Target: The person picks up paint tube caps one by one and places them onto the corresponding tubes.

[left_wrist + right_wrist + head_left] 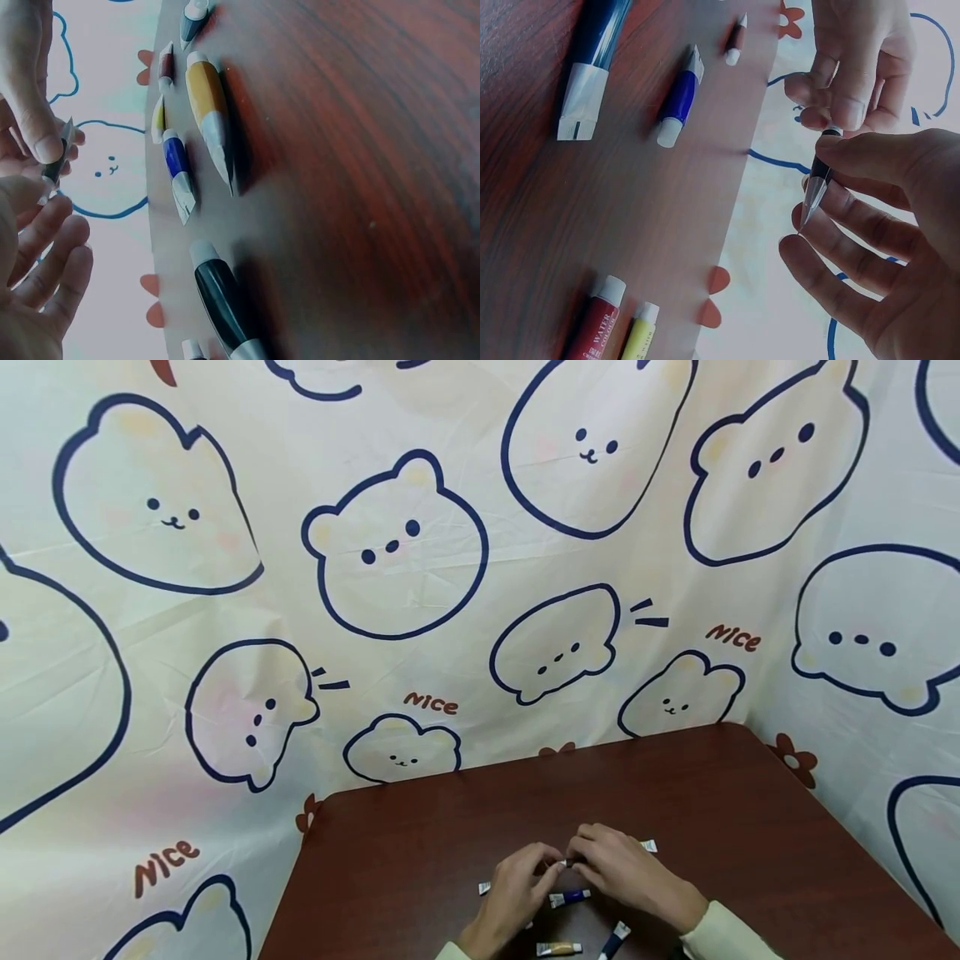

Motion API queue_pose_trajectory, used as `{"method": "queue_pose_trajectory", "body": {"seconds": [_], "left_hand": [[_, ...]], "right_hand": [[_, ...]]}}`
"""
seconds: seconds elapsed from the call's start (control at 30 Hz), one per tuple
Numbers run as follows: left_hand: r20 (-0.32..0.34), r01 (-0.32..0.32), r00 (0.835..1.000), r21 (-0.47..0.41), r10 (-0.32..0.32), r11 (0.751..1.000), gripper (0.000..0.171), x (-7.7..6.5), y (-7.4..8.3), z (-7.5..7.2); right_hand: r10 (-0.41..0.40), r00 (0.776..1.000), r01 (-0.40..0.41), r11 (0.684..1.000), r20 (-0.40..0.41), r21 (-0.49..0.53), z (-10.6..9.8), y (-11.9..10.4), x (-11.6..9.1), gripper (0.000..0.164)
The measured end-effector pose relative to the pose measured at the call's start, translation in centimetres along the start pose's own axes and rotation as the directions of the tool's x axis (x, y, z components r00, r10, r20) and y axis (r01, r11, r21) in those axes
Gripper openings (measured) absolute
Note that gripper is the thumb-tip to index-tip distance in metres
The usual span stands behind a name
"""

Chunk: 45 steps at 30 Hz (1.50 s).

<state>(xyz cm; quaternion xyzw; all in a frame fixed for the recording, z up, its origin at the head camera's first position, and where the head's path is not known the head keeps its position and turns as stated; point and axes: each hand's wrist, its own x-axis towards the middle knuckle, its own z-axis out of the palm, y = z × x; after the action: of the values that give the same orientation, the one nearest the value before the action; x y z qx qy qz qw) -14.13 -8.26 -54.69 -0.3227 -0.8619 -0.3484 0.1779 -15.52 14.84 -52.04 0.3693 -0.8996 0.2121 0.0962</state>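
Above the table, a small black paint tube (822,166) with a silver crimped end is held between both hands. My right hand (622,868) pinches its body between thumb and fingers, the other fingers loosely bent. At the capped end, the thumb and fingertips of my left hand (517,889) pinch the white cap, mostly hidden by them. Just below the hands on the table lies a blue paint tube (570,898). An ochre paint tube (558,949) and a dark paint tube (615,941) are nearer the front.
A red tube (596,319) and a yellow tube (640,334) lie side by side in the right wrist view. Another tube (648,846) shows past the right hand. The brown table (420,827) meets a bear-patterned cloth (465,677) behind.
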Motion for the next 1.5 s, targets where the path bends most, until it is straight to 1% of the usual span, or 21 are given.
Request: {"method": "queue_pose_trajectory", "body": {"seconds": [0.17,0.3,0.37,0.5,0.57,0.7,0.77,0.87,1.0,1.07,1.13,1.23,1.3,1.37,1.5], "left_hand": [[0.015,-0.01,1.0,-0.016,0.011,1.0,0.006,-0.2,-0.06,0.01],[0.023,-0.029,0.999,-0.044,0.031,0.999,0.019,-0.34,-0.02,0.06],[0.031,-0.022,0.999,-0.058,0.024,0.998,0.021,-0.41,0.04,0.06],[0.016,0.006,1.0,-0.047,-0.006,0.999,0.01,-0.42,0.15,0.03],[0.001,-0.002,1.0,-0.028,0.002,1.0,0.006,-0.36,0.13,0.02],[-0.004,-0.039,0.999,-0.021,0.039,0.999,0.004,-0.25,0.09,0.05],[0.008,-0.041,0.999,-0.038,0.041,0.998,0.007,-0.26,0.12,0.05],[0.021,-0.02,1.0,-0.066,0.021,0.998,0.013,-0.3,0.13,0.05],[0.004,0.012,1.0,-0.057,-0.012,0.998,0.009,-0.29,-0.02,0.11],[-0.01,0.005,1.0,-0.035,-0.006,0.999,0.007,-0.25,-0.09,0.13],[-0.023,-0.022,1.0,-0.023,0.022,0.999,0.008,-0.22,-0.17,0.16],[-0.015,-0.048,0.999,-0.029,0.048,0.998,0.011,-0.22,-0.19,0.16],[-0.002,-0.038,0.999,-0.042,0.038,0.998,0.013,-0.25,-0.17,0.12],[0.012,-0.011,1.0,-0.049,0.012,0.999,0.011,-0.28,-0.14,0.08],[0.0,0.027,1.0,-0.033,-0.027,0.999,0.005,-0.24,-0.15,0.06]], "right_hand": [[0.002,1.0,-0.002,1.0,0.007,-0.002,0.11,-0.1,-0.06,0.015],[0.006,1.0,-0.006,1.0,0.017,0.005,0.27,-0.12,-0.08,0.014],[0.003,1.0,-0.003,1.0,0.017,0.006,0.36,-0.14,-0.1,0.014],[-0.011,1.0,0.011,1.0,0.003,-0.001,0.43,-0.2,-0.18,0.014],[-0.018,1.0,0.017,1.0,-0.006,-0.007,0.42,-0.22,-0.23,0.014],[-0.02,1.0,0.02,1.0,-0.013,-0.019,0.43,-0.19,-0.27,0.015],[-0.018,1.0,0.017,1.0,-0.008,-0.024,0.44,-0.18,-0.27,0.014],[-0.008,1.0,0.008,1.0,0.002,-0.03,0.42,-0.2,-0.21,0.013],[-0.005,1.0,0.006,0.999,0.003,-0.038,0.37,-0.21,-0.12,0.013],[-0.009,1.0,0.009,0.999,-0.004,-0.042,0.36,-0.21,-0.07,0.013],[-0.013,1.0,0.013,0.999,-0.011,-0.047,0.36,-0.21,-0.06,0.013],[-0.016,1.0,0.015,0.999,-0.012,-0.047,0.37,-0.21,-0.04,0.013],[-0.011,1.0,0.011,0.999,-0.004,-0.041,0.37,-0.25,-0.03,0.013],[-0.003,1.0,0.003,0.999,0.001,-0.039,0.36,-0.29,0.01,0.012],[0.007,1.0,-0.007,0.999,-0.001,-0.052,0.3,-0.38,0.13,0.012]]}}
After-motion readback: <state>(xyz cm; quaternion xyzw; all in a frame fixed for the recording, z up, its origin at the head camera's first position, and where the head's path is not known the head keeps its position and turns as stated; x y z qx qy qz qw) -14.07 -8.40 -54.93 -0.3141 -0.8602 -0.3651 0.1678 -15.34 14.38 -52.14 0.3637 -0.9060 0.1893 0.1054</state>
